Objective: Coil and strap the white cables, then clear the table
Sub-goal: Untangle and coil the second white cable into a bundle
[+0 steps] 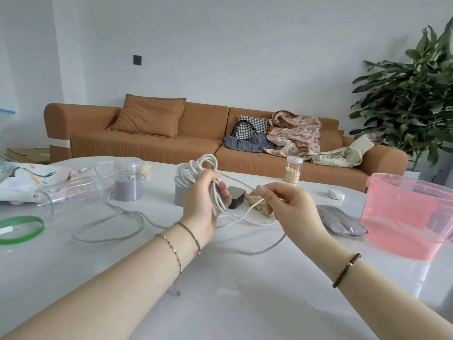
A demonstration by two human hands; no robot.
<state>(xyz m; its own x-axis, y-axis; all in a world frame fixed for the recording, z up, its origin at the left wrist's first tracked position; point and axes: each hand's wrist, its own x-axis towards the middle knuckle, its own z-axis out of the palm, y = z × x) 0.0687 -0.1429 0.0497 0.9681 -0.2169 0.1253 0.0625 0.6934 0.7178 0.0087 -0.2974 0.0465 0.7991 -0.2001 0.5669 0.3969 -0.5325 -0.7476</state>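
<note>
My left hand [204,200] grips a bundle of white cable loops [202,168] that stands up above the fist over the white table [220,303]. My right hand [289,204] pinches the loose tail of the same white cable [252,208] a little to the right. That tail sags between both hands and trails onto the table. A second pale cable [117,217] lies loose on the table at the left, curving toward the jars. A black charger block [236,198] sits just behind my left hand.
A pink plastic tub [407,217] stands at the right. Jars with grey filling [128,180], a lying clear jar [71,195], a green band [20,229], a printed bag [27,177], a grey pouch [340,222], a grain jar [293,170] and a white adapter [335,194] crowd the table.
</note>
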